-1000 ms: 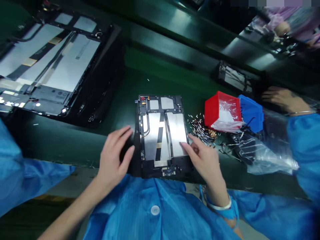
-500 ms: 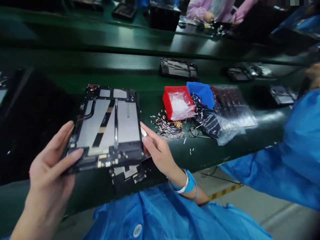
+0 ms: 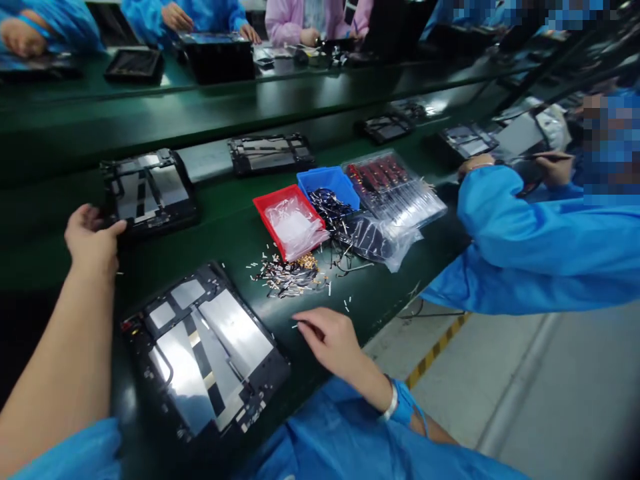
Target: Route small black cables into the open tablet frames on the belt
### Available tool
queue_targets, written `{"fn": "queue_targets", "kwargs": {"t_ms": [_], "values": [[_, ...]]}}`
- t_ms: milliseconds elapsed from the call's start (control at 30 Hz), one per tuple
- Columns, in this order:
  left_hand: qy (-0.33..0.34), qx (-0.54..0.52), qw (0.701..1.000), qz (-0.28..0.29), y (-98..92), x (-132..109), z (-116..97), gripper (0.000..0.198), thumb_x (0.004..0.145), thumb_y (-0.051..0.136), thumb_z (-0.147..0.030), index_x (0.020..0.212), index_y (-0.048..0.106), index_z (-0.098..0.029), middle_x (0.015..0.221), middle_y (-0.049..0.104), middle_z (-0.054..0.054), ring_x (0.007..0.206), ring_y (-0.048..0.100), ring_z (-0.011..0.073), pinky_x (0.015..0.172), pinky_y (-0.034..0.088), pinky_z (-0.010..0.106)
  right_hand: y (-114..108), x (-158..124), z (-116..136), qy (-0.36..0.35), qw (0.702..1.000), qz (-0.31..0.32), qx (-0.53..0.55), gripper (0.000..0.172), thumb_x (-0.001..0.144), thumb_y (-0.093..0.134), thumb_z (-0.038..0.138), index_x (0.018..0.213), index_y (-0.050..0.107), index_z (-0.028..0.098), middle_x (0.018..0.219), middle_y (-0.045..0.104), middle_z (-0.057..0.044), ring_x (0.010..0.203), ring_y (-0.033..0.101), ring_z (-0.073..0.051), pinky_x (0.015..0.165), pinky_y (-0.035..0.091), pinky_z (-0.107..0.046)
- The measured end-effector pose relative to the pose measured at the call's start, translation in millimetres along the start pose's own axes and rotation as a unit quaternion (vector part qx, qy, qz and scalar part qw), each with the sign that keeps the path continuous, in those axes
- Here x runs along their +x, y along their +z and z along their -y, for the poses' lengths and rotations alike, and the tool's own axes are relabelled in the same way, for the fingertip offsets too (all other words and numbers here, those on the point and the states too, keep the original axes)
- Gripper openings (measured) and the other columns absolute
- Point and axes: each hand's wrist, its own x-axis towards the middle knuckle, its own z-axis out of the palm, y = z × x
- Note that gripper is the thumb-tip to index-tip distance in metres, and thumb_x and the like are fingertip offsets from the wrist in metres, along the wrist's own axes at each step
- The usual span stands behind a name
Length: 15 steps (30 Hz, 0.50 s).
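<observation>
My left hand (image 3: 95, 240) is at the left edge of an opened tablet unit (image 3: 150, 190), thumb at its near corner and fingers beside it. A second opened unit (image 3: 215, 347), with silver plates and a dark diagonal strip, lies tilted on the green bench nearest me. To the right of that unit my right hand (image 3: 330, 337) is closed in a pinch, with a tiny white piece at its fingertips. Just beyond this hand lies a pile of small loose parts (image 3: 293, 275).
A red bin (image 3: 270, 223) with clear bags adjoins a blue bin (image 3: 327, 180) of black cables. Plastic trays (image 3: 400, 193) lie right of them. More units (image 3: 273, 153) sit farther back. A person in a blue sleeve (image 3: 530, 233) works at the right; others work across the bench.
The unit I held in both hands now lies on the bench. My left hand has moved away to another unit farther back; my right hand has let go and pinches near the pile.
</observation>
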Motion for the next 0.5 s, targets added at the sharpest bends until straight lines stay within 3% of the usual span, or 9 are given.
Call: {"fn": "queue_targets", "kwargs": {"t_ms": [67,100,200,267,367,500], "values": [[-0.133,0.073,0.984,-0.090,-5.6,-25,-32,0.079,0.059,0.082,-0.036,0.126,0.052,-0.006,0.129,0.054,0.011,0.129,0.042,0.0362,0.118,0.027,0.056,-21,8,-15,0.036,0.993,-0.057,-0.096,0.022,0.090,0.049,0.023,0.087,0.071,0.020,0.083,0.071,-0.005,0.077,0.065,-0.016,0.072,0.050,-0.028],[-0.166,0.085,0.979,-0.082,-10.4,-42,-47,0.072,0.063,0.078,-0.036,0.125,0.055,-0.007,0.128,0.056,0.009,0.127,0.045,0.0327,0.118,0.030,0.050,-32,12,-24,0.071,0.981,-0.081,-0.160,0.022,0.089,0.049,0.023,0.085,0.070,0.020,0.083,0.071,-0.005,0.080,0.064,-0.017,0.074,0.049,-0.028],[-0.196,0.069,0.976,-0.060,-27.5,-98,-82,0.042,0.071,0.064,-0.030,0.109,0.067,-0.014,0.104,0.068,0.003,0.114,0.058,0.0295,0.110,0.040,0.048,-58,25,-46,0.123,0.961,-0.109,-0.223,0.023,0.087,0.048,0.018,0.087,0.071,0.016,0.086,0.068,-0.011,0.088,0.060,-0.024,0.073,0.044,-0.033],[-0.236,0.008,0.972,-0.008,-36.6,-130,-95,0.029,0.071,0.064,-0.033,0.093,0.070,-0.015,0.093,0.070,0.002,0.107,0.061,0.0290,0.107,0.043,0.045,-67,33,-55,0.135,0.957,-0.104,-0.236,0.023,0.083,0.048,0.013,0.088,0.071,0.016,0.088,0.066,-0.013,0.090,0.057,-0.026,0.071,0.041,-0.034],[-0.283,-0.004,0.954,0.093,-41.3,-158,-105,0.035,0.069,0.068,-0.044,0.091,0.071,-0.018,0.097,0.071,0.002,0.111,0.058,0.0312,0.103,0.043,0.043,-70,40,-55,0.137,0.960,-0.086,-0.230,0.021,0.079,0.048,0.011,0.077,0.069,0.015,0.087,0.065,-0.015,0.089,0.056,-0.026,0.068,0.037,-0.034],[-0.221,0.029,0.963,0.152,-29.0,-164,-111,0.041,0.068,0.062,-0.052,0.089,0.070,-0.018,0.099,0.071,0.003,0.107,0.058,0.0312,0.096,0.043,0.040,-71,39,-48,0.137,0.972,-0.088,-0.172,0.019,0.079,0.050,0.018,0.066,0.064,0.017,0.081,0.064,-0.012,0.086,0.056,-0.024,0.070,0.037,-0.033]]}}
